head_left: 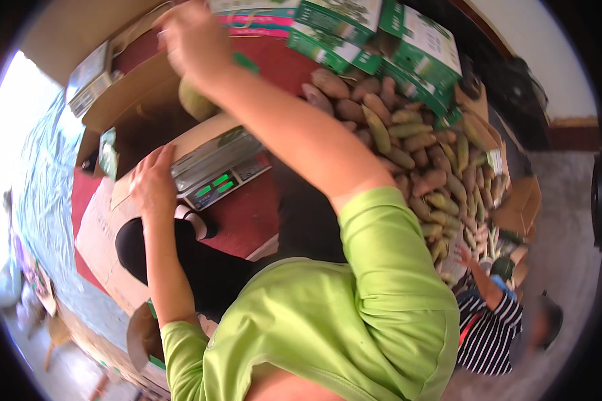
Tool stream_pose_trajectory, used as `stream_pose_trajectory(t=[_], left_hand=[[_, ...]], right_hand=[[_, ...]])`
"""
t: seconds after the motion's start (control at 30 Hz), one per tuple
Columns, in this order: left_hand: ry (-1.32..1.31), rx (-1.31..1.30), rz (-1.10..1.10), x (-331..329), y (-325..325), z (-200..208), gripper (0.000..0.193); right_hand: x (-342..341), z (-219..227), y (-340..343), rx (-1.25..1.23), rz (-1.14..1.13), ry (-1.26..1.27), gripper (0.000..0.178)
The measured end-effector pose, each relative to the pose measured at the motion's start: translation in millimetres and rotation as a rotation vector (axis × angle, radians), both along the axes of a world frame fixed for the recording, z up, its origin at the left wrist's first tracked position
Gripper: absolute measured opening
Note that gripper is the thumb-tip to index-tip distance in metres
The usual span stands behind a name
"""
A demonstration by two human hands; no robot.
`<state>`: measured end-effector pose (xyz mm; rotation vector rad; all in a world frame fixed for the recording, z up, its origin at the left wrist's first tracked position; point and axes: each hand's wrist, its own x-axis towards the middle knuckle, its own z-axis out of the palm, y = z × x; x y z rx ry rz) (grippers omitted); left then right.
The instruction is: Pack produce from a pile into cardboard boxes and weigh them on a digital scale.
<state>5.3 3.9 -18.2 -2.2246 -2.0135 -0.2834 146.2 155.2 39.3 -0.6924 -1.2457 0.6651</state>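
Note:
My left hand (152, 182) lies on the cardboard flap (211, 130) of an open carton, beside a digital scale (211, 175) with green-lit displays; its fingers are stretched over the cardboard. Raised above the carton's far side is my right hand (195, 43), smeared by motion, so whether it holds anything is unclear. A pale yellow-green, rounded thing (195, 101) shows just below that wrist, partly hidden by the arm. The carton's inside (137, 113) is dark. To the right lies a big heap of tubers (418, 147), some reddish-brown, others yellow-green.
Green-and-white printed boxes (408, 50) stand behind the heap. A small box (89, 79) sits at the carton's far left corner. Light-blue plastic sheeting (50, 180) covers the left side. At lower right, another person in a striped shirt (489, 327) reaches toward the heap.

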Motion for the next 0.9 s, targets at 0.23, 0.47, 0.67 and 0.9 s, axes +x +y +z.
stream_pose_trajectory(t=[0.23, 0.47, 0.67, 0.9], left_hand=[[-0.015, -0.056, 0.016, 8.5, 3.3, -2.5, 0.035], [0.012, -0.067, 0.055, 6.5, -3.2, -2.5, 0.028], [0.027, 0.017, -0.028, 7.6, -0.7, -8.1, 0.031], [0.041, 0.061, -0.014, -1.8, 0.5, -11.5, 0.034]], right_hand=[[0.5, -30.5, -22.5, -0.135, 0.100, -0.521, 0.015], [123.3, -32.8, -60.2, -0.257, 0.125, -0.258, 0.016], [276.9, -179.7, -144.3, -0.747, -0.253, -0.223, 0.019], [414.0, -371.3, -355.9, -1.355, -0.632, -0.904, 0.016]])
